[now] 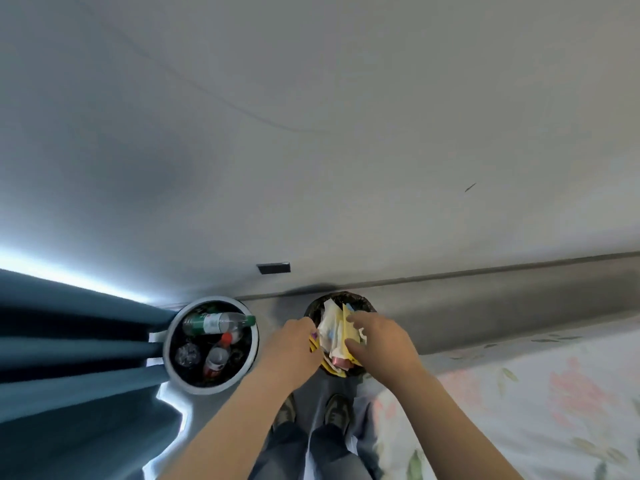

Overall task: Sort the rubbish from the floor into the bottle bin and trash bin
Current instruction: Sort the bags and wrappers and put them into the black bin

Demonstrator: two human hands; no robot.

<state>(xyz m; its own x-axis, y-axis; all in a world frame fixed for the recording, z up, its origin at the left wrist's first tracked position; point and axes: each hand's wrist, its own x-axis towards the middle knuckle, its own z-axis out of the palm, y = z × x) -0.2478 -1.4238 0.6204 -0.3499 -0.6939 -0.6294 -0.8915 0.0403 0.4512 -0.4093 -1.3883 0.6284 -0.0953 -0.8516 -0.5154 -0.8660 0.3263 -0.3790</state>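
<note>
Grey wall [346,133] behind, blue curtain [69,341] to your left, floral bed [519,393] to your right

Item: wrappers [334,336], a loose bundle of yellow and white packets at the mouth of the black-lined trash bin [313,308], between your hands

Left hand [294,351]: fingers curled on the bundle's left edge
Right hand [377,341]: thumb and fingers pinching its right side; nothing else held

Bottle bin [173,341]: just left of the trash bin, bottles [214,322] inside

Risk: the bundle looks heaped to the rim. If you release unevenly, light packets may slip over the near edge onto the floor or stray towards the bottle bin
</note>
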